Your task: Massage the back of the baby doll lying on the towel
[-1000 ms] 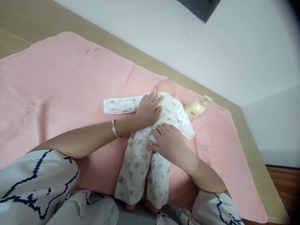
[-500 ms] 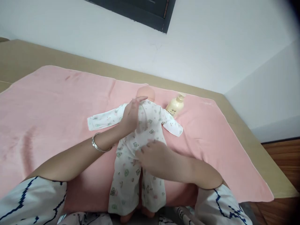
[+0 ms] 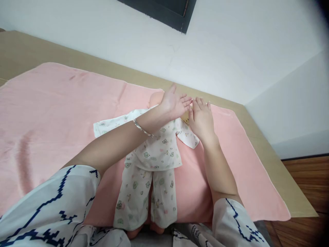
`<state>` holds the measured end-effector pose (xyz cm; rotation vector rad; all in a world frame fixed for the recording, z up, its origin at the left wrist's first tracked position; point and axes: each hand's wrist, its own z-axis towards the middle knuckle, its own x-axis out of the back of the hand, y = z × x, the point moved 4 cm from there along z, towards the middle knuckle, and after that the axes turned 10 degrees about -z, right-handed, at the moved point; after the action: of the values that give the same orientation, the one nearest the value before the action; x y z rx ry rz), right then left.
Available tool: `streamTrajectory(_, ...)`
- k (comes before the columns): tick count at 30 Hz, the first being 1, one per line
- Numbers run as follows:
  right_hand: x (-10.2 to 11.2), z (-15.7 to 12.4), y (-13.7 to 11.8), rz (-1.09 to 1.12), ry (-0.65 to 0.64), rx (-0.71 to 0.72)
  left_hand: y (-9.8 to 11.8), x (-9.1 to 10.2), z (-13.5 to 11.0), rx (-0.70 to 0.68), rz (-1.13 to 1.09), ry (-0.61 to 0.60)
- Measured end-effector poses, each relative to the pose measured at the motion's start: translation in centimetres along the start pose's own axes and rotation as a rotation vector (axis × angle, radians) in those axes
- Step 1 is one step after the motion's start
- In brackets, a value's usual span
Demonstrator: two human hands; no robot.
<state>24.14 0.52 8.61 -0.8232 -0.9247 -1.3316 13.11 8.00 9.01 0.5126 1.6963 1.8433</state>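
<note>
A baby doll in a white printed top (image 3: 161, 145) and matching trousers (image 3: 136, 192) lies lengthwise in front of me, its bare feet towards me. Its head (image 3: 154, 98) is partly covered by my left hand (image 3: 175, 103), which is held palm up with fingers spread, above the doll's shoulder. My right hand (image 3: 202, 118) is just beside it, back upward and fingers stretched out, over the cream pump bottle (image 3: 185, 118). Most of the bottle is hidden behind that hand, and I cannot tell whether they touch. Neither hand shows anything held.
A pink blanket (image 3: 64, 99) lies under the doll on a light wooden surface (image 3: 257, 128). A white wall (image 3: 218, 51) with a dark frame (image 3: 177, 17) rises behind. Brown wooden flooring (image 3: 305, 185) shows beyond the right edge.
Both hands have left the doll's clothes. My left hand moved right and turned palm up; my right hand moved up and right to the bottle. The top's hem now lies smooth over the trousers.
</note>
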Motion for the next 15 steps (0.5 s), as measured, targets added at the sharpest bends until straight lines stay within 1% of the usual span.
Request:
streamTrajectory(2,0.3,-0.1,-0.4,-0.019,0.037,-0.011,0.2,-0.4,0.6,0.005,0.043,-0.027)
streamTrajectory(4,0.3,0.0,-0.5,-0.031,0.038,-0.024,0.2,-0.6,0.5,-0.002,0.116,-0.024)
streamTrajectory(6,0.1,0.0,-0.4,-0.009,0.038,-0.038,0.1,-0.3,-0.5,-0.012,0.180,0.055)
streamTrajectory(8,-0.2,-0.2,-0.6,0.086,0.057,-0.043,-0.2,0.1,-2.2,-0.011,0.198,0.147)
streamTrajectory(9,-0.4,-0.5,-1.1,0.148,0.067,-0.029,-0.3,0.3,-3.2,-0.001,0.192,0.171)
streamTrajectory(11,-0.7,-1.3,-3.0,0.252,0.061,0.038,-0.2,0.6,-5.6,0.027,0.171,0.163)
streamTrajectory(13,-0.6,-2.4,-6.2,0.290,0.029,0.148,0.1,0.7,-7.8,0.046,0.169,0.127)
streamTrajectory(15,0.2,-3.5,-9.6,0.264,0.033,0.235,0.9,0.7,-9.5,0.025,0.175,0.123)
